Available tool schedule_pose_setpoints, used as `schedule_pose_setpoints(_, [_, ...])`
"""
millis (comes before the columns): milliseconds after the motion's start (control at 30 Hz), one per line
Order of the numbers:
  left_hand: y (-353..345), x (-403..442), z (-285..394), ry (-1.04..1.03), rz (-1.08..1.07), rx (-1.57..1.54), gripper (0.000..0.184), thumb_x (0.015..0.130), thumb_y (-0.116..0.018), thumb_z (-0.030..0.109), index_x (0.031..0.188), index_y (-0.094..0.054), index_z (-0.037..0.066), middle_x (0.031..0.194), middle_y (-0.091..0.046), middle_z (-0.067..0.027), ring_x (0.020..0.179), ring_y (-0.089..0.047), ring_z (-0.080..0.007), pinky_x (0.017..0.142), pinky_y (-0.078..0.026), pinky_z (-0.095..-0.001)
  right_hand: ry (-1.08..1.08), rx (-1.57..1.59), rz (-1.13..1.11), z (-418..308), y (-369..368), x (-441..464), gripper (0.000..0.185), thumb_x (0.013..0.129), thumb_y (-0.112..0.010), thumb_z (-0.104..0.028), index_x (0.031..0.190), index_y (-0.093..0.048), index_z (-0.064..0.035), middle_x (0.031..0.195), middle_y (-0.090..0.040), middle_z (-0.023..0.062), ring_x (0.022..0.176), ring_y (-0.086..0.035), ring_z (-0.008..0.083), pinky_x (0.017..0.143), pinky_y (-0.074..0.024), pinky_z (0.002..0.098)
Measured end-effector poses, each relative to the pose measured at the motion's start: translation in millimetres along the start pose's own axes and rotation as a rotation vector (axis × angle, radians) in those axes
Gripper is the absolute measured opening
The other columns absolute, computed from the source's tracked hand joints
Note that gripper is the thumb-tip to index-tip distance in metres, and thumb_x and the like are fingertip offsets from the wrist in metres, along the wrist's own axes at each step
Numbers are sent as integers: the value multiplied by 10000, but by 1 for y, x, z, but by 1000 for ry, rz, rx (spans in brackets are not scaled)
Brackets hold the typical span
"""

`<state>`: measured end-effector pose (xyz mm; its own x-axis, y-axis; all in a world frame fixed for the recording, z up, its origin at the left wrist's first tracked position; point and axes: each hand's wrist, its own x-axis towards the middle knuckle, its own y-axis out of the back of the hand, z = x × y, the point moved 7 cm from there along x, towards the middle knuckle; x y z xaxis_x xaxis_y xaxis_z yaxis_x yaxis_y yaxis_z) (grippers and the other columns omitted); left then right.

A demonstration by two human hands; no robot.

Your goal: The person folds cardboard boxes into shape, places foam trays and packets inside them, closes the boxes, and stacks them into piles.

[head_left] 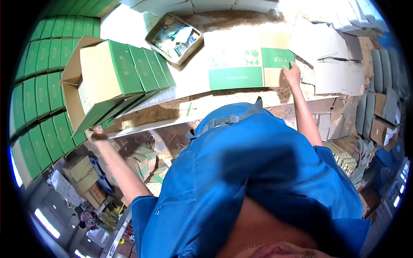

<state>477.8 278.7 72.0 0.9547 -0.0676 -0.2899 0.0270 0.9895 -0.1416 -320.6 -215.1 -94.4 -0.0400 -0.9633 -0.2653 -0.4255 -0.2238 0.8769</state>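
A flat green-and-tan cardboard carton [236, 71] with printed fruit drawings lies on the workbench. My right hand [291, 74] is closed on its right edge, fingers bent and thumb against the board. At the left, a row of green boxes [137, 69] stands on the bench, and the nearest box has its tan flaps [71, 101] open. My left hand [97, 134] is at the lower corner of this open box, close to the bench edge. Its fingers are dark and partly hidden, so I cannot make out their grip.
Stacked green boxes [47, 92] form a wall at the left. Behind the bench edge sits a bin [186, 55] with paper scraps. White folded cartons [337, 60] lie at the right. Below the bench are stacks of folded cardboard [142, 161]; grey bundles [380, 71] stand far right.
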Motion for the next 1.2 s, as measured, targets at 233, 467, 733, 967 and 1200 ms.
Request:
schedule_pose_setpoints(233, [-131, -276, -264, -38, -583, 1003, 374, 870, -677, 188, 1199, -662, 9, 1131, -699, -134, 1036, -657, -213, 934, -476, -313, -5, 85, 93, 12, 18, -1, 522, 812, -637, -208, 1311, -578, -67, 1244, -610, 220, 1153, -577, 382, 1008, -448, 423])
schedule_pose_setpoints(467, [-290, -333, -331, -193, -849, 1254, 417, 781, -702, 226, 1104, -685, -37, 1000, -692, -253, 999, -663, -374, 931, -496, -381, 92, 67, 41, 5, 20, -7, 527, 819, -613, -185, 1317, -550, -24, 1181, -599, 220, 1134, -575, 370, 984, -455, 437])
schedule_pose_setpoints(733, [-265, -343, -304, -36, -669, 840, 225, 740, -784, 48, 876, -616, -13, 749, -623, -62, 682, -590, -147, 651, -504, -298, -36, 240, -55, 29, 21, -13, 533, 783, -629, -259, 1264, -618, -30, 1203, -636, 239, 1145, -610, 348, 1006, -453, 378])
schedule_pose_setpoints(967, [-299, -378, -212, 552, -919, 80, 386, 867, -571, 19, 1243, -526, -54, 1144, -633, -188, 998, -655, -231, 854, -553, -320, 145, 289, -31, 16, 63, 10, 542, 801, -612, -326, 1228, -625, 9, 1179, -646, 246, 1126, -623, 339, 999, -458, 380])
schedule_pose_setpoints(1200, [-373, -407, -195, 455, -1149, 160, 558, 879, -547, 11, 1418, -404, 6, 1307, -555, -155, 1158, -572, -238, 981, -491, -365, 130, 356, 134, 10, 141, 51, 452, 818, -641, -281, 1177, -671, -8, 1114, -677, 241, 1051, -668, 318, 935, -498, 377])
